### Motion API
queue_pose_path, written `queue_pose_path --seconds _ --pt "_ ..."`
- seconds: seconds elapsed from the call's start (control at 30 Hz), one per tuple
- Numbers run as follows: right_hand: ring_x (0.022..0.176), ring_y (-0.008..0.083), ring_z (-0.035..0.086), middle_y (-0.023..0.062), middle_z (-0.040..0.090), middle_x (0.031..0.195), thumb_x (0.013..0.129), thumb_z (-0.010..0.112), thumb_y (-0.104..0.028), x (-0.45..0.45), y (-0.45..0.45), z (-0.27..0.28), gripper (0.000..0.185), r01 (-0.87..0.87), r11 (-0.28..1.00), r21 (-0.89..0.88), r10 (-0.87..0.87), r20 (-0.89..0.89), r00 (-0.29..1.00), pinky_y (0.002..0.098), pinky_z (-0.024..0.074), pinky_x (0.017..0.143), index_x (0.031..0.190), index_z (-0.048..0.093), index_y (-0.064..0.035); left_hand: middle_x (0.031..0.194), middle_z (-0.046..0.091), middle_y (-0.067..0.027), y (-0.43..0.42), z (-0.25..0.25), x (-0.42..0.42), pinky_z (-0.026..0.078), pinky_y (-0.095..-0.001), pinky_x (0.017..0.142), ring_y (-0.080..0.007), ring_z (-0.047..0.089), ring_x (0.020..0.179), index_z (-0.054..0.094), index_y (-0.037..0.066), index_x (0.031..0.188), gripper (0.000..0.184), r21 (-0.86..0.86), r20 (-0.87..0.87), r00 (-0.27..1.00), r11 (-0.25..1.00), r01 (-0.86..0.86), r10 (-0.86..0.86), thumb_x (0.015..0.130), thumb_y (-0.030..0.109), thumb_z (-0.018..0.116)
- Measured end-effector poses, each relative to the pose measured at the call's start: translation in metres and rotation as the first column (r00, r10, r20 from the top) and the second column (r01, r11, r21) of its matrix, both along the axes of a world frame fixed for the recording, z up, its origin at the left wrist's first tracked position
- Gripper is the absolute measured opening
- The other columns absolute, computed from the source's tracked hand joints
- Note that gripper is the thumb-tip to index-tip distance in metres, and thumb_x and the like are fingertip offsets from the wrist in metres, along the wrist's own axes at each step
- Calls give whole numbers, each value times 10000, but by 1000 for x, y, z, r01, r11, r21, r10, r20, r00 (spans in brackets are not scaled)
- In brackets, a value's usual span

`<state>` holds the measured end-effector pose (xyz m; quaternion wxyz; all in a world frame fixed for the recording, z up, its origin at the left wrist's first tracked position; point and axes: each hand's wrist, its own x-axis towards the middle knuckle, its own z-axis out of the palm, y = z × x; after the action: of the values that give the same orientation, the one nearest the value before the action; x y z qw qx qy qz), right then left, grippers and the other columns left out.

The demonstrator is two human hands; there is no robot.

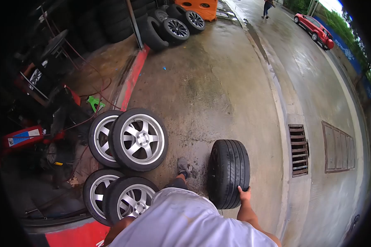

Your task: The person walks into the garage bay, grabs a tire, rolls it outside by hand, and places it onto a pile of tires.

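Observation:
A black tire (231,173) stands upright on the wet concrete, its tread facing up toward me. My right hand (244,193) grips its near right edge, with thumb and fingers against the tread. My left hand is out of sight; only part of that arm (118,230) shows beside my white shirt. To my left, a silver five-spoke wheel (141,139) with its tire leans on another wheel (103,136). Closer in, a second pair of similar wheels (132,201) leans together, partly covered by my body.
A red-painted curb (135,76) borders the dark shop on the left, with hoses and a green stand (95,103). Further off are more wheels (177,29) and an orange barrier (202,8). Right are a drain grate (299,150), a red car (313,26) and a person walking (268,8).

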<state>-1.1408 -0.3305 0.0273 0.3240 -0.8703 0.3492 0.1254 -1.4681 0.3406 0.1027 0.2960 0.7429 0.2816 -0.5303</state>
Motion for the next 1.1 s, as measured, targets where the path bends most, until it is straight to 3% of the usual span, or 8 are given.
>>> queue_pose_path --seconds 0.13,0.23,0.33,0.53,0.67,0.83,0.97,1.1 --pt "1319 370 476 265 504 1392 694 818 -530 142 28 -2 1038 -36 999 -7 35 -75 997 411 379 1101 1431 385 58 1126 690 -146 49 -15 211 522 -365 872 -286 656 1013 680 95 1148 385 19 346 928 990 142 -140 863 353 675" --pt "1310 360 494 263 532 1369 707 790 -578 233 54 22 1012 -64 994 86 78 -165 983 407 392 1090 1401 436 68 1075 694 -153 74 85 423 521 -378 872 -273 683 970 642 40 1183 428 136 639 762 990 23 -105 848 298 702" --pt "1339 357 462 293 492 1392 716 748 -635 337 70 0 1080 -99 995 1 97 -222 970 403 388 1092 1410 392 112 1101 693 -151 102 178 601 524 -380 869 -266 677 969 631 39 1215 429 157 700 702 987 29 -132 859 271 690" --pt "1324 366 477 282 499 1393 714 752 -629 561 121 2 1059 -123 985 122 141 -150 979 403 388 1091 1419 404 81 1092 690 -177 173 187 841 524 -384 864 -273 674 989 634 14 1157 380 249 784 587 968 -2 -201 859 244 688" --pt "1300 369 500 264 526 1374 690 803 -574 720 140 -33 1068 -105 976 193 87 97 991 413 395 1082 1440 378 55 1068 695 -172 185 138 917 514 -396 878 -302 668 1004 636 18 1152 366 281 684 719 954 -102 -124 869 247 677" --pt "1330 363 465 277 458 1429 624 873 -491 951 185 -3 1167 -248 962 117 246 32 969 404 385 1099 1472 293 62 1103 699 -166 173 95 927 516 -370 905 -281 671 1026 631 43 1209 478 115 278 960 993 -4 -28 873 378 683" --pt "1300 359 502 278 504 1388 610 891 -472 1119 221 2 1125 -331 938 102 334 -17 942 407 419 1073 1437 348 64 1130 684 -138 204 14 905 499 -365 920 -293 647 1055 676 93 1159 464 11 231 968 995 101 -101 900 472 605" --pt "1283 353 520 273 528 1365 620 895 -446 1248 261 -16 1089 -386 918 85 391 -51 919 401 426 1070 1415 367 79 1227 650 -114 197 25 1006 457 -383 989 -302 602 1142 644 123 1225 494 112 14 985 979 170 -173 924 505 560"
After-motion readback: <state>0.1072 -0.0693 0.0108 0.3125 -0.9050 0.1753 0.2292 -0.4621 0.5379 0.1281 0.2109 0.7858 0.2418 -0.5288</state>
